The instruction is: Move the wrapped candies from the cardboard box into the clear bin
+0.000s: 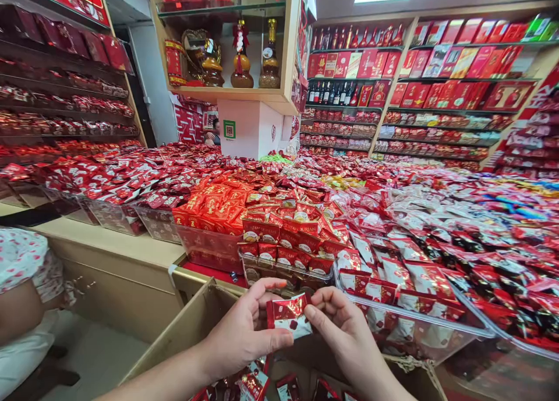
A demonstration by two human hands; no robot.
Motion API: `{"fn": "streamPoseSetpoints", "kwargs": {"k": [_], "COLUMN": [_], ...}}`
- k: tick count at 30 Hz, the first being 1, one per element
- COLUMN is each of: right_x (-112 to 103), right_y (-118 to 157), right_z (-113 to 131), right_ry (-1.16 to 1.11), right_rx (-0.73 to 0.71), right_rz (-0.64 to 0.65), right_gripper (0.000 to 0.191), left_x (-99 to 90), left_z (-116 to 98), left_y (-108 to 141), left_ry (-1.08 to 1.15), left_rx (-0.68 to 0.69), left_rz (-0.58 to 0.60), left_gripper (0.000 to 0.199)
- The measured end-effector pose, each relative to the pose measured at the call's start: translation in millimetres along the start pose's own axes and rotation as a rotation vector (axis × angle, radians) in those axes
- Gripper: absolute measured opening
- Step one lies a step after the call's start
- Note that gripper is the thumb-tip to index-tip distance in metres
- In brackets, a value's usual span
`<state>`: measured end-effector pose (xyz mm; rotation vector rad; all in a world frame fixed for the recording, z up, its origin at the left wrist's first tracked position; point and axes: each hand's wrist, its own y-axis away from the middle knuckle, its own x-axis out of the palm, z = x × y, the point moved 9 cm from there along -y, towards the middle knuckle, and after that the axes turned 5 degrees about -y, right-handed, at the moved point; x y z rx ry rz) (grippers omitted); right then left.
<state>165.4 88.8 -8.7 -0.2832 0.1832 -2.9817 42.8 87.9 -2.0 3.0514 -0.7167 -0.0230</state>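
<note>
A small red and white candy packet is held between my two hands, above an open cardboard box. My left hand has its thumb along the packet's lower left edge, with the fingers behind it. My right hand pinches the packet's right side between thumb and fingers. Below the hands, several loose red packets lie inside the box. Just beyond stand clear bins, one with red durian packets and one with red and white packets.
More filled bins, including orange-red packets, spread across the counter. A seated person in a patterned top is at the left edge. A white pillar and stocked shelves stand behind.
</note>
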Motion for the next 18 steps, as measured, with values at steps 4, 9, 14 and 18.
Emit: {"fn": "streamPoseSetpoints", "kwargs": {"k": [4,9,14,18], "right_x": [2,4,6,2], "right_y": [2,3,5,5], "right_z": [-5,-13,-18,-19], "right_ry": [-0.058,-0.036,-0.054,-0.088], "right_rx": [0.025,0.093,0.145,0.186], "right_rz": [0.013,0.066,0.071,0.009], "right_gripper": [0.032,0.027,0.026,0.030], "left_x": [-4.6,-15.9,-19.3,-1.6], "left_z": [5,-6,-12,-16], "left_y": [-2,-2,-1,3], "left_ry": [0.095,0.056,0.000,0.142], "left_rx": [-0.037,0.052,0.108,0.161], "left_rz": [-0.081,-0.181,-0.184,0.014], "left_gripper": [0.048,0.039,0.039,0.052]}}
